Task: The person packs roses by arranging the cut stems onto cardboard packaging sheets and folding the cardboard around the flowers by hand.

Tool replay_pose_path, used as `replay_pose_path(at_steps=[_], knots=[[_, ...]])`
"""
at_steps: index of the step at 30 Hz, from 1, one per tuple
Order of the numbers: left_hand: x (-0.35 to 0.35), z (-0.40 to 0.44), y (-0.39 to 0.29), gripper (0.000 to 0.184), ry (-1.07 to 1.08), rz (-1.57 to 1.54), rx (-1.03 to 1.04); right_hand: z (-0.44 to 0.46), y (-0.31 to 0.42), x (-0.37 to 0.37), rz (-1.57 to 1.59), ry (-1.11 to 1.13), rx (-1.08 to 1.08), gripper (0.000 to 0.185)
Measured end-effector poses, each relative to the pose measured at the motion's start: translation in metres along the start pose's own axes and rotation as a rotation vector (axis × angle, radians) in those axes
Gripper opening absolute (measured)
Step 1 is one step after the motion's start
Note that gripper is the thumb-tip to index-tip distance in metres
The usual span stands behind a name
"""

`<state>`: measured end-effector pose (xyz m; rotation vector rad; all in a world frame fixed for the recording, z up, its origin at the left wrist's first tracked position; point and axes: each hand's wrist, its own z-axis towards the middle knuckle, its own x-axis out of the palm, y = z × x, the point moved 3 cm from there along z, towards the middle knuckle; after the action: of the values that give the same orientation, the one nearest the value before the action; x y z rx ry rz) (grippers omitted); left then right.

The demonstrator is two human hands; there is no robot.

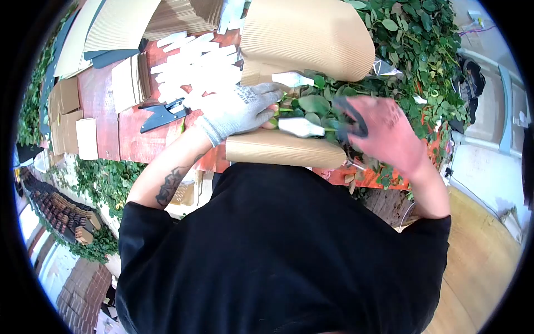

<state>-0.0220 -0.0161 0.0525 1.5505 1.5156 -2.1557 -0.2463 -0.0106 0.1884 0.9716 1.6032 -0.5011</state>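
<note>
My left hand [247, 108], in a grey glove, lies over green and pinkish flower heads at the left end of a rose bunch, its thumb and fingers around them. Two white-sleeved rose buds [301, 127] lie beside its fingertips, with leafy stems [317, 103] running right. The bunch lies on a corrugated cardboard sheet [306, 39], whose near edge [283, 149] curls up toward me. My right hand [384, 128], in a pink glove with dark fingers, is over the stems. Motion blurs its fingers, so I cannot make out whether it grips anything.
White paper strips [194, 72] and a dark blue plier stapler [164, 114] lie left on the red table [97, 125]. Cardboard stacks [130, 80] stand farther left. Piled leafy stems [423, 61] cover the right side. A light-coloured chair frame [503, 106] stands beyond.
</note>
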Motion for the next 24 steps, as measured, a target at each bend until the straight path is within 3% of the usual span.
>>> replay_pose_path(at_steps=[1,2,4,7,8,10,12,13,14,16,18,20,21,22,24], knots=[[0.001,0.000,0.001,0.040,0.022,0.010,-0.042,0.025,-0.002,0.000,0.154,0.163,0.120,0.050],[0.002,-0.002,0.001,0.041,0.050,0.017,-0.084,0.040,0.000,0.010,0.158,0.164,0.118,0.050],[-0.001,-0.002,0.000,0.040,0.080,-0.037,-0.110,0.056,0.001,0.040,-0.260,0.060,0.094,0.049],[0.003,-0.007,0.001,0.040,0.092,0.000,-0.088,0.076,-0.006,0.080,-0.257,0.148,0.128,0.044],[0.001,-0.007,0.002,0.037,0.016,0.015,-0.043,0.076,-0.017,0.102,-0.292,-0.059,0.024,0.045],[0.006,-0.004,0.004,0.036,-0.101,0.038,0.027,0.082,-0.027,0.127,-0.438,-0.220,-0.034,0.037],[0.002,-0.003,0.000,0.037,-0.085,0.051,0.045,0.081,-0.016,0.109,-0.424,-0.127,-0.001,0.028],[0.003,-0.002,0.001,0.037,-0.051,0.073,0.028,0.080,-0.015,0.101,-0.437,-0.339,-0.045,0.027],[-0.008,0.003,-0.011,0.039,0.060,0.020,-0.050,0.072,-0.010,0.089,-0.359,-0.219,-0.007,0.027],[-0.010,0.004,-0.014,0.041,0.065,0.064,-0.037,0.061,-0.016,0.094,-0.203,-0.475,-0.040,0.028],[-0.012,0.005,-0.016,0.043,0.105,0.063,-0.074,0.056,-0.016,0.088,-0.228,-0.506,-0.072,0.028],[-0.009,0.005,-0.016,0.044,0.150,0.056,-0.108,0.058,-0.008,0.092,-0.193,-0.190,0.010,0.031],[-0.007,0.005,-0.012,0.045,0.135,0.090,-0.105,0.039,0.007,0.076,-0.177,-0.399,-0.091,0.035],[-0.005,0.003,-0.010,0.046,0.125,0.122,-0.106,0.029,0.016,0.062,-0.055,-0.299,-0.123,0.039],[-0.005,0.002,-0.011,0.044,0.119,0.107,-0.098,0.011,0.020,0.066,0.077,-0.346,-0.130,0.040]])
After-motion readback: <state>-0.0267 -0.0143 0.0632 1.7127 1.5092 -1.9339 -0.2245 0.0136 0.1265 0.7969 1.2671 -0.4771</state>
